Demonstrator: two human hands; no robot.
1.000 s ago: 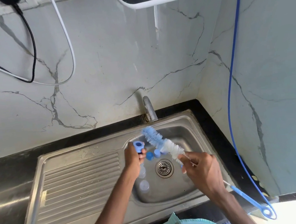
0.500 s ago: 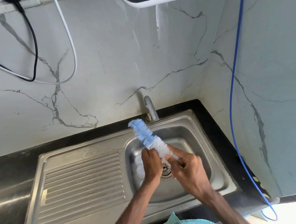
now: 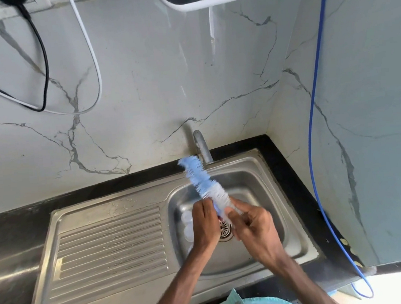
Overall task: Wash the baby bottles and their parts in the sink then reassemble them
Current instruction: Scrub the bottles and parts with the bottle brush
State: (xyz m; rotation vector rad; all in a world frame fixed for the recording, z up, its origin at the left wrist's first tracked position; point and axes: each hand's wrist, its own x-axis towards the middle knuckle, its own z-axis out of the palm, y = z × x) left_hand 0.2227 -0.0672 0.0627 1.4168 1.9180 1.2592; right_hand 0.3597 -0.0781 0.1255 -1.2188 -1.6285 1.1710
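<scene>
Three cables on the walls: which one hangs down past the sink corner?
The blue cable, on the side wall; the black cable and white cable loop on the back wall.

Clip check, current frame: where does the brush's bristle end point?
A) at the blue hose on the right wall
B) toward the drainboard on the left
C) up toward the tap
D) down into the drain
C: the brush slants up from the right hand, and its blue tip ends just left of the tap.
</scene>
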